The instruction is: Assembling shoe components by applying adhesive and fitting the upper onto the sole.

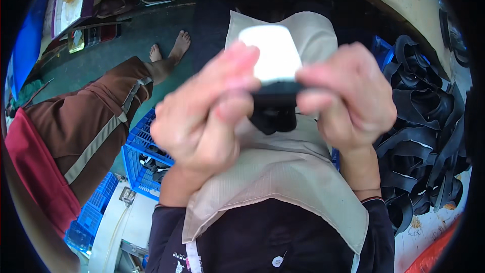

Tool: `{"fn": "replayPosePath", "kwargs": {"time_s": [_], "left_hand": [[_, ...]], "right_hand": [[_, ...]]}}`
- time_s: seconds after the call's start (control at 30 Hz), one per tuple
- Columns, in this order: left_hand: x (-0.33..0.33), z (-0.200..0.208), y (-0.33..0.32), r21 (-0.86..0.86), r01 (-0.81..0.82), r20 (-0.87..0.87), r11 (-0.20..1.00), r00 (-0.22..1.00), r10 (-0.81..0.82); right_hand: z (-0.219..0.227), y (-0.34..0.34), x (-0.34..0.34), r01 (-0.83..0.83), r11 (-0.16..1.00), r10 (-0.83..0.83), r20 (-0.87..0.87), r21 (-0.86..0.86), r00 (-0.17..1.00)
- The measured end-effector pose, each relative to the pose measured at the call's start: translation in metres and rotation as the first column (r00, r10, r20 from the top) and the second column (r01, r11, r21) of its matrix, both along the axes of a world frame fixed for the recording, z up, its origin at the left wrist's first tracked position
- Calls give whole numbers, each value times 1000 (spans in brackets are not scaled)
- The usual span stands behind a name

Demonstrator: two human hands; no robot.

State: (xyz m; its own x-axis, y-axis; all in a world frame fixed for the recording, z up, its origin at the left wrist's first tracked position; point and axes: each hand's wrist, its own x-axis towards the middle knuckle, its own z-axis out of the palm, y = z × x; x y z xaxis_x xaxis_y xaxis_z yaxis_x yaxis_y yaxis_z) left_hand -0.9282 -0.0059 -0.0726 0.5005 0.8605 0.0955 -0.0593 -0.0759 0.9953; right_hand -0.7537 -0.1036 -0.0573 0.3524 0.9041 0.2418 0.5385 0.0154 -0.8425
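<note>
Both my hands are raised over my lap, pinching the two sides of a piece with a bright white, rounded panel (273, 53) and a black lower part (275, 106). Its exact kind is not clear; motion blurs it. My left hand (202, 111) is closed on the left edge, thumb and fingers pressed together. On the opposite edge, my right hand (353, 96) holds the piece between thumb and fingers. A beige apron (268, 172) lies across my lap beneath them.
At the right is a heap of curved black pieces (419, 141), with a red bag-like thing (434, 253) below it. A blue crate (134, 172) holding dark items stands at left. Beyond it, another person's leg in brown shorts (96, 106) stretches out. A white machine bed (108, 222) is at lower left.
</note>
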Motion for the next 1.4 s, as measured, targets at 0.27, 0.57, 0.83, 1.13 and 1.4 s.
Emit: {"fn": "replayPosePath", "kwargs": {"time_s": [0.27, 0.57, 0.83, 1.13, 1.4], "left_hand": [[-24, 32, -1, 28, 291, 160, 956, 943, -292], [9, 12, 33, -142, 359, 241, 922, 916, -320], [26, 25, 19, -264, 156, 39, 952, 988, -151], [40, 56, -2, -548, 138, 107, 825, 990, -95], [48, 73, -32, -600, 41, 57, 799, 998, -8]], "right_hand": [[42, -14, 4, -229, 973, 192, -596, 13, 780], [31, 0, 12, -97, 991, 1, -723, -90, 690], [27, 7, 8, 123, 991, -132, -624, -58, 770], [53, -8, 27, 34, 980, -171, -739, -198, 651], [71, -21, 43, -16, 956, -227, -775, -293, 590]]}}
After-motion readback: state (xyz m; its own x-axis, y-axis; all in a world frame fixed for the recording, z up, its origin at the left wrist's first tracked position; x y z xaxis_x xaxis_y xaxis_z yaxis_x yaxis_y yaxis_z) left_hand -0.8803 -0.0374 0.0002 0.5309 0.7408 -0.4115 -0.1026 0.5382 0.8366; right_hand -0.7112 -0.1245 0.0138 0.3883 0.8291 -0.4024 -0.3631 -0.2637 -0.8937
